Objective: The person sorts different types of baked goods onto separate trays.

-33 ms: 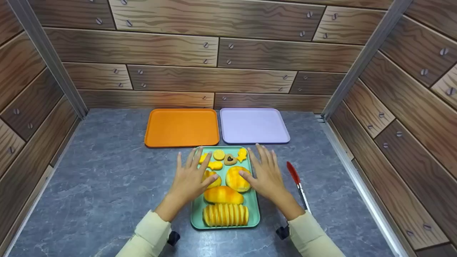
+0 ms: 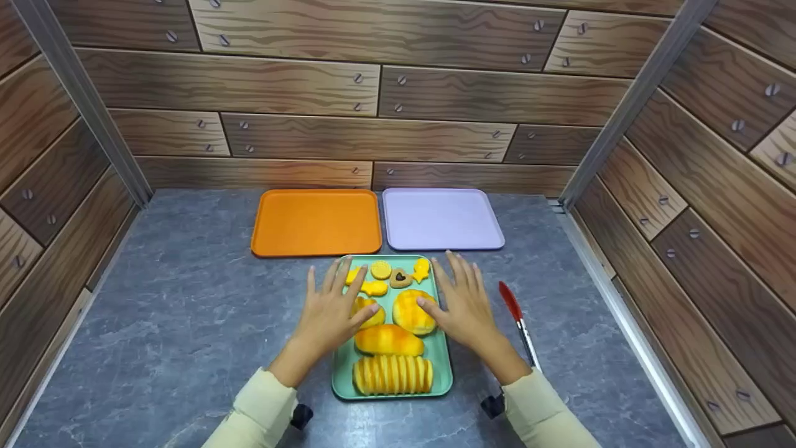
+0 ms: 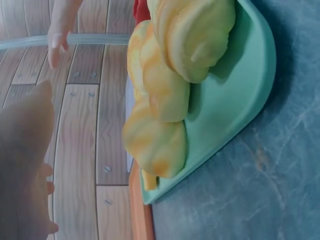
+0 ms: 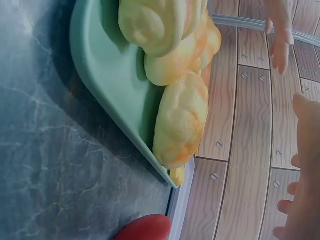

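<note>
Both hands hover over a green tray [image 2: 443, 373], fingers spread and holding nothing. My left hand [image 2: 329, 314] is above the tray's left edge, partly covering a bun [image 2: 373, 316]. Over the right edge is my right hand [image 2: 465, 309], its thumb overlapping a round bun [image 2: 411, 314] in the head view. Nearer me lie a smooth oblong roll [image 2: 389, 340] and a ridged loaf [image 2: 393, 375]. At the tray's far end are a heart cookie [image 2: 400, 278], a round yellow biscuit [image 2: 381, 269] and small yellow pieces [image 2: 375, 288]. The wrist views show a gap between hands and bread.
An orange tray [image 2: 316, 223] and a lilac tray [image 2: 444, 219] lie side by side behind the green one. Right of the right hand is a red-tipped utensil [image 2: 511, 301] with a metal handle, partly hidden by the forearm. Wood-patterned walls [image 2: 298, 137] enclose the grey table [image 2: 186, 311].
</note>
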A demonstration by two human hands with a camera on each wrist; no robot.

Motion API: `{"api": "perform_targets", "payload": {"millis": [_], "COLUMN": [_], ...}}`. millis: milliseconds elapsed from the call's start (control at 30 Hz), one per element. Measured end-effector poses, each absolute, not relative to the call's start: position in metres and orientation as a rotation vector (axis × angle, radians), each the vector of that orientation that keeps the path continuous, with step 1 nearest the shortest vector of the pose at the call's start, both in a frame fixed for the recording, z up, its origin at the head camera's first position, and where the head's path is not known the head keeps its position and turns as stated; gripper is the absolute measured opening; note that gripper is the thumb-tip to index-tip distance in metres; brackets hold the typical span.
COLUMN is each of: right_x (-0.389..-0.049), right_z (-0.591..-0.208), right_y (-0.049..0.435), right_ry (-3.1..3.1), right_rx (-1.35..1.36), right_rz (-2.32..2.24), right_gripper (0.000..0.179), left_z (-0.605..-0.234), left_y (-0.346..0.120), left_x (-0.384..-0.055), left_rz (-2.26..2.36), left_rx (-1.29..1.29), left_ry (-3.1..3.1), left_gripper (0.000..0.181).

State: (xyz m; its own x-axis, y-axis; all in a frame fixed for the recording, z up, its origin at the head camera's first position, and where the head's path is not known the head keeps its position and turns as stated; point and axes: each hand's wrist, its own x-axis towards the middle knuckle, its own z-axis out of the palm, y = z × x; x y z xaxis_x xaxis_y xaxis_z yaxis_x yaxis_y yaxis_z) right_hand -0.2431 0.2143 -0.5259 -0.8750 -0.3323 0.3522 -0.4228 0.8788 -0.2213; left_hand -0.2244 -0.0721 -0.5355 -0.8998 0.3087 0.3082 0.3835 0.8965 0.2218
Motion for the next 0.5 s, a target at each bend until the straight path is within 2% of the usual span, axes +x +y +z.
{"api": "perform_targets", "payload": {"millis": [233, 500], "right_x": [-0.234, -0.219], "right_z": [-0.531, -0.537], "right_y": [0.227, 0.248], "right_ry": [-2.775, -2.789], "right_rx": [0.469, 0.375], "right_rz": [0.541, 0.607], "right_gripper": [0.079, 0.075], "left_z": [-0.546, -0.572], "left_y": [-0.079, -0.085], "left_x": [-0.218, -0.212], "left_rz": [-0.729, -1.264], "left_rx": [-0.447, -0.219], "left_ry": [-2.8, -2.673], "left_gripper": [0.072, 0.056]}}
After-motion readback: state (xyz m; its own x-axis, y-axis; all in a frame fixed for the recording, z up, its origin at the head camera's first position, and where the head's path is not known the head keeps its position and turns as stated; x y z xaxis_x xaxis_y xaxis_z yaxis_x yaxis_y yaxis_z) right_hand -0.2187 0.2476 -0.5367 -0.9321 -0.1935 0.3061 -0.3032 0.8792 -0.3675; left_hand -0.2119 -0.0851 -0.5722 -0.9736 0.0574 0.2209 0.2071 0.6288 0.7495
